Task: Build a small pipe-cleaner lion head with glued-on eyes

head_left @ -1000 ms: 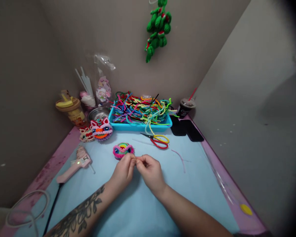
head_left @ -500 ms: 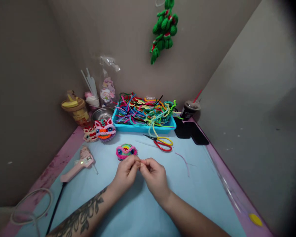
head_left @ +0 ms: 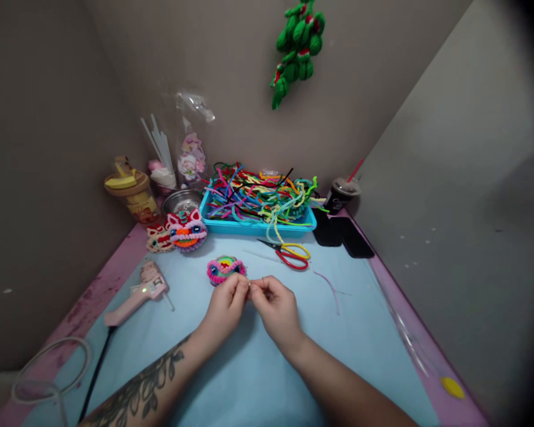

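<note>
small piece [head_left: 250,285]: pale, mostly hidden | left hand [head_left: 226,303] and right hand [head_left: 276,309]: pinch it above counter [head_left: 360,350] | colourful face ornament [head_left: 225,268]: just beyond, left hand partly covers it | scissors [head_left: 292,258]: farther back | glue gun [head_left: 137,296]: leftward

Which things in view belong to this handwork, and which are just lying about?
Likely in the work: left hand and right hand, pinching a tiny item; pink-fringed head; glue gun; scissors; fuzzy stems.

Probably just lying about: red-strawed cup; brown-lidded cup.
</note>
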The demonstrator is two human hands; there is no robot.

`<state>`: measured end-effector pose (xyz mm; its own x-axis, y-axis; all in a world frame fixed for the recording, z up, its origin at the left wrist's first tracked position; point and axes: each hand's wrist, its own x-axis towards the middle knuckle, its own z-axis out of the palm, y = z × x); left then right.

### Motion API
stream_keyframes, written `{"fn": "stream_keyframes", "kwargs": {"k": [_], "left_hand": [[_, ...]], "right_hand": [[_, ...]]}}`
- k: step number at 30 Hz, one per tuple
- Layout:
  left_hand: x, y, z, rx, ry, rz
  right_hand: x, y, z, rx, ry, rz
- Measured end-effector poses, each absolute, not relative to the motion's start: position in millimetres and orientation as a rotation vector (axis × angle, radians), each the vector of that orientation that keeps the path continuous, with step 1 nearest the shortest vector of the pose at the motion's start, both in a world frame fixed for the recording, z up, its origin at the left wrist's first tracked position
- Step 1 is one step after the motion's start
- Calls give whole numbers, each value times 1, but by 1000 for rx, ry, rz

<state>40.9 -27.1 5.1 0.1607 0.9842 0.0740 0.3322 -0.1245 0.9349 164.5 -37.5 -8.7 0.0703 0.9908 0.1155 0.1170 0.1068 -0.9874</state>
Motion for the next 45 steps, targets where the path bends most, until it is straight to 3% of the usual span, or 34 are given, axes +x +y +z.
{"fn": "stream_keyframes", "kwargs": {"k": [18,31,38,45], "left_hand": [[40,-30,4,1801,1349,996],[42,-29,2,1565,1312,1016],[42,-25,1,1360,1229,1054],[37,-23,1,1483,1283,1030]], "right_hand": [[164,-42,-5,-1270,-1352,1010],[167,-40,-3,-1208,-1340,1071],[170,-37,4,-1168,-1572,731],[172,-34,4,-1210,-1571,713]]}}
